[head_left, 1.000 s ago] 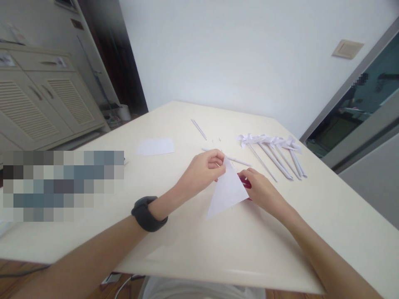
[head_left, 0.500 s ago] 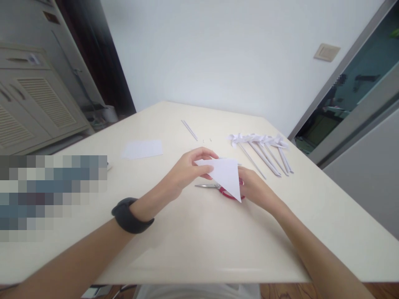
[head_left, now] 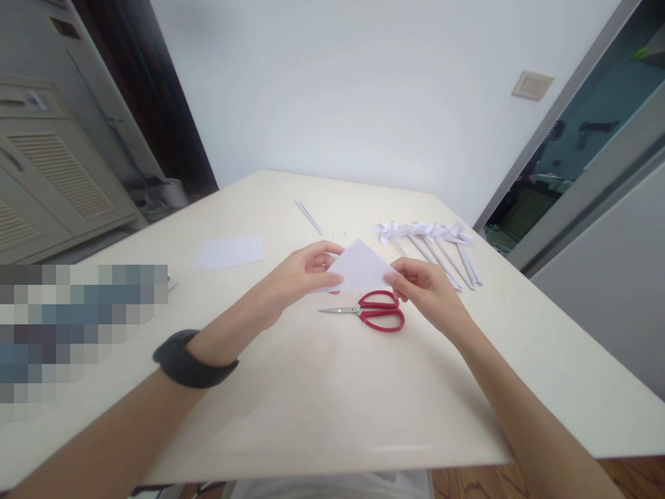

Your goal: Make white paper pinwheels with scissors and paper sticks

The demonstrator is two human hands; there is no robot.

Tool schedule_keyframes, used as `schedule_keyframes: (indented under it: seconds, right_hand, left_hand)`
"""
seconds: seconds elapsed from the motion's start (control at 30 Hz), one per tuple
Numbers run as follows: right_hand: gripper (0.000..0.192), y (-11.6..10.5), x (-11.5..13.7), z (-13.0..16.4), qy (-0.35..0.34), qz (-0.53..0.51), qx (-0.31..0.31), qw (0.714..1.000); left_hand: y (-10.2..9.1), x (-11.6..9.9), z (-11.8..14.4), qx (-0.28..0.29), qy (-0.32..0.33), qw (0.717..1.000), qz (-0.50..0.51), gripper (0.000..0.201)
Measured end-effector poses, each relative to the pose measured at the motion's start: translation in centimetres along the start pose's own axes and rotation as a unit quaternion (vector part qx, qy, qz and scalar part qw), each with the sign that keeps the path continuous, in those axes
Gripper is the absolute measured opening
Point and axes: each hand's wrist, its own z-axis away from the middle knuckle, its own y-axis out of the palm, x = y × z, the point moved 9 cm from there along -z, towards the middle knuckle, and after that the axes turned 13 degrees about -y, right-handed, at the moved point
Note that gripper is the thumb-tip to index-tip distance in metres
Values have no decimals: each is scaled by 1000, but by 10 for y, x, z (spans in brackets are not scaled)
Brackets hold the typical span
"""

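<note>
Between my two hands is a white sheet of paper folded into a triangle [head_left: 360, 269], its point facing away from me. My left hand [head_left: 310, 272] pinches the left corner between thumb and fingers. At the right corner, my right hand [head_left: 422, 283] pinches the paper the same way. Just below the paper, a pair of scissors [head_left: 382, 319] with red handles lies on the table, blades pointing left. A dark band circles my left wrist.
Paper pinwheels [head_left: 423, 232] on rolled paper sticks lie in a row at the right of the table [head_left: 312, 409]. White paper sheets [head_left: 228, 252] rest at the left. Two thin paper sticks [head_left: 309, 217] and small scraps lie farther back. A blurred-out area covers the left edge.
The folded paper has turned so its point faces away. My right hand has moved onto its right corner, and the scissors' handles are now uncovered. The view has shifted slightly.
</note>
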Motion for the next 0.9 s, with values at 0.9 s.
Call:
schedule_keyframes:
  seconds: [0.9]
  right_hand:
    - [16,33,-1,7,32,-120,127,984]
  left_hand:
    - [50,17,5,171,17,964,-205,28]
